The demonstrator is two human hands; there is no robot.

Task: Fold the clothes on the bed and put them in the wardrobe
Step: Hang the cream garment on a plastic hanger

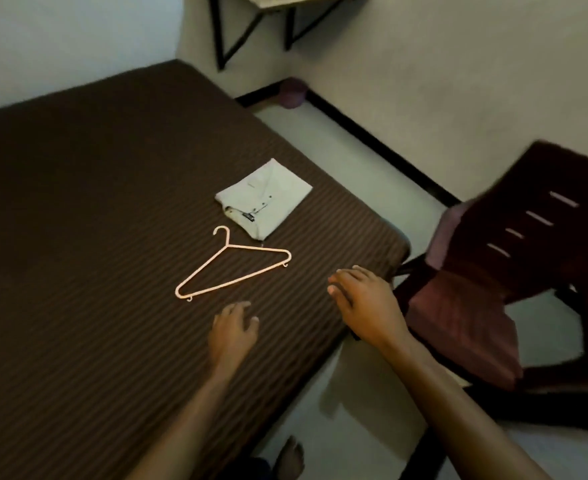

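- The bed (78,220) fills the whole left side, with a dark brown striped cover, and that left stretch is just plain sheet.
- Moving right you hit the hanger (232,265), a pale pink plastic one lying flat on the cover with its hook pointing away from you.
- Your left hand (232,329) is just below the hanger, palm down over the sheet with the fingers loosely spread and nothing in it. It's near the hanger's lower end but not touching it.
- The folded shirt (265,199) sits just past the hanger's hook, a light-coloured button-up in a neat square with the collar and label facing you, close to the bed's right edge. It's on the bed, not in any wardrobe.
- Your right hand (365,303) is further right, over the near corner of the bed, palm down with fingers relaxed and holding nothing. Can't tell if it's actually resting on the sheet. Both hands are well apart from each other.
- Off the bed on the right there's a dark red plastic chair (514,271), pretty blurry.
- Bottom middle, your bare foot (291,459) on the pale floor (355,427).
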